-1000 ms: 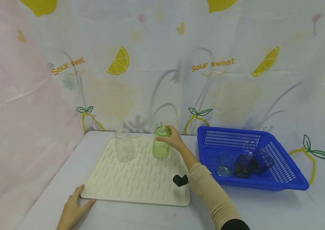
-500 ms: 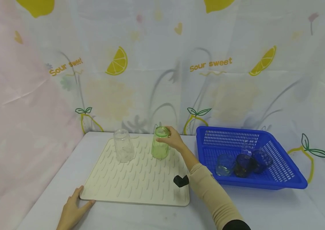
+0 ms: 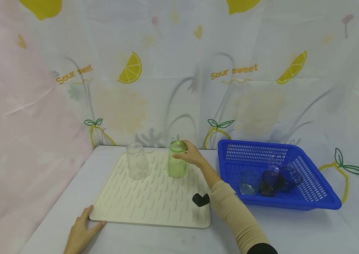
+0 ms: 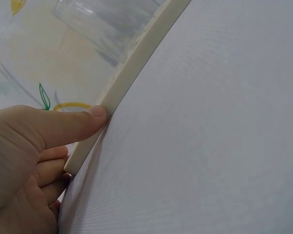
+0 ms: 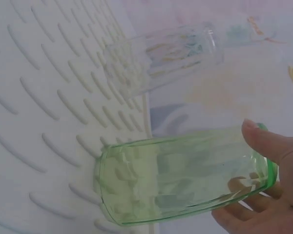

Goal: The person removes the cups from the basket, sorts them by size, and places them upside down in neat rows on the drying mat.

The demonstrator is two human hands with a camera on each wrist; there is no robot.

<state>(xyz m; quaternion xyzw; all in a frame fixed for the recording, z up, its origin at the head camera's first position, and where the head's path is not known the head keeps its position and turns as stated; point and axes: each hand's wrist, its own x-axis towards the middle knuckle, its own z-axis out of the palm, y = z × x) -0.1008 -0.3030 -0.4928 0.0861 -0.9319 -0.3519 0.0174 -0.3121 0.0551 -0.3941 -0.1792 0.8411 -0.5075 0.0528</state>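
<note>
White worktop (image 3: 154, 241): green glass (image 3: 176, 168), judged slippery and fragile, is aptly gripped near its top by right hand (image 3: 193, 153); mat (image 3: 154, 203) is held by left hand (image 3: 81, 233).

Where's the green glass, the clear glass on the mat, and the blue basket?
Green glass (image 5: 183, 178), right wrist view: its side wall.
Clear glass (image 3: 138, 163), head view: its side wall.
Blue basket (image 3: 281, 202), head view: front rim.

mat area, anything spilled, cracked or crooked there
Nothing stands out: the mat lies flat, the clear glass stands on it, and the right hand holds the green glass. I see no spill or crack.
</note>
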